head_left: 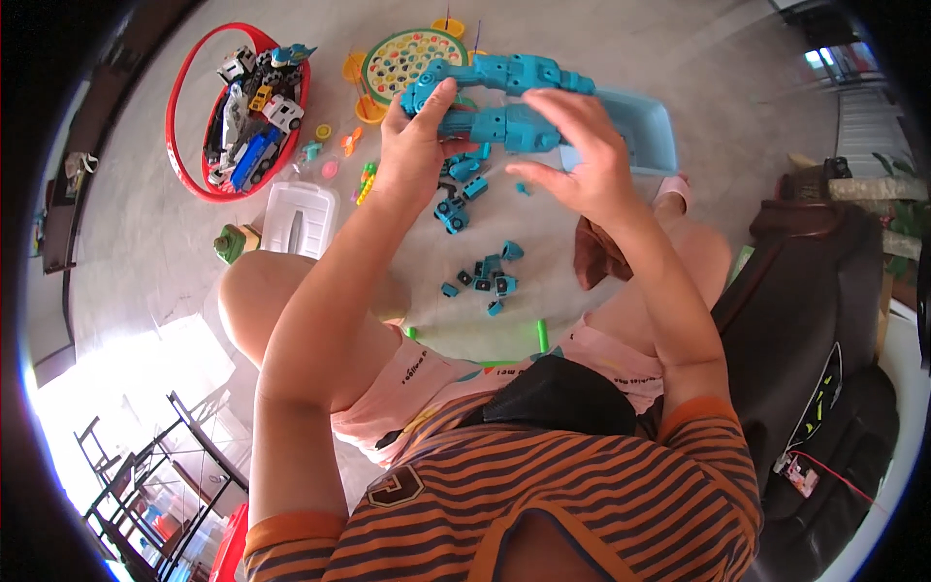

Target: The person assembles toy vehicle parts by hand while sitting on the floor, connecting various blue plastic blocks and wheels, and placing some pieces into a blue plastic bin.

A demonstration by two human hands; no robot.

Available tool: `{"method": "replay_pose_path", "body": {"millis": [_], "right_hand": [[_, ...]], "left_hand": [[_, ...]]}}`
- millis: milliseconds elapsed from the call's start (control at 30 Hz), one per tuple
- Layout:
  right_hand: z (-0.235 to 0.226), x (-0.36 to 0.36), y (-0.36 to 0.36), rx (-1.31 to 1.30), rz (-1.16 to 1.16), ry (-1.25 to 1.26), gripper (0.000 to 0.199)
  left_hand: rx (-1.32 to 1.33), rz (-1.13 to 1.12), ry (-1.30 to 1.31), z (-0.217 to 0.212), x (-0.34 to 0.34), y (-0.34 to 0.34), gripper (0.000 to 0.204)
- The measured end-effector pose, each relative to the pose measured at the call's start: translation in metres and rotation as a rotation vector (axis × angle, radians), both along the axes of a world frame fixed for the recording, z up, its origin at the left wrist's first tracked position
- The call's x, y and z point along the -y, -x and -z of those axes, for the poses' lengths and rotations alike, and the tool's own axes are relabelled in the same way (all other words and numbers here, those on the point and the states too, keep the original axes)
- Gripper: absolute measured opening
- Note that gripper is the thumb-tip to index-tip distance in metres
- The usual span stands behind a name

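Observation:
A long teal toy [504, 97] built of jointed plastic blocks is held up in front of me. My left hand [417, 145] grips its left end, thumb on top. My right hand [582, 155] rests on its right part with fingers spread over it. Below the toy, several loose teal pieces [485, 276] lie scattered on the floor between my knees, and a small teal wheeled piece [451, 215] lies closer to my left hand.
A red basket [189, 107] full of toy vehicles stands at the far left. A round green and yellow fishing-game board [407, 58] lies ahead. A light blue bin [645, 131] sits behind the toy, a white lidded box [301, 218] by my left knee, a dark chair [824, 320] to the right.

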State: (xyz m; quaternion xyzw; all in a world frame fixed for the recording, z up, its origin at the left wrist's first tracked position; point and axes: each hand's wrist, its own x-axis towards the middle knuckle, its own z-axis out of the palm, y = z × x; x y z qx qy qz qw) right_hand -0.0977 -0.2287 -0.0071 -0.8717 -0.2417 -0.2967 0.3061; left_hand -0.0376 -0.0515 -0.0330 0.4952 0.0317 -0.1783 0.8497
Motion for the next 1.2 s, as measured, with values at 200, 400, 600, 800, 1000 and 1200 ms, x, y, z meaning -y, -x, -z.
{"method": "replay_pose_path", "body": {"millis": [200,400,600,800,1000,1200], "right_hand": [[0.019,0.024,0.003,-0.349,0.218,-0.795,0.048],[0.012,0.018,-0.001,-0.816,-0.014,-1.274,0.045],[0.019,0.036,-0.007,-0.894,0.074,-1.176,0.045],[0.018,0.016,-0.003,-1.097,0.158,-1.085,0.052],[0.021,0.009,-0.003,-1.039,0.203,-0.963,0.046],[0.027,0.006,0.001,-0.992,0.11,-0.889,0.048]], "left_hand": [[-0.05,0.112,0.283,-0.008,-0.003,-0.008,0.031],[-0.117,0.341,0.286,-0.007,0.006,0.011,0.035],[-0.225,0.514,0.281,-0.01,0.0,0.007,0.045],[-0.226,0.689,0.016,-0.01,0.0,0.007,0.051],[-0.159,0.68,-0.036,-0.001,0.001,0.011,0.042],[-0.121,0.594,-0.064,0.002,0.0,0.02,0.033]]}}
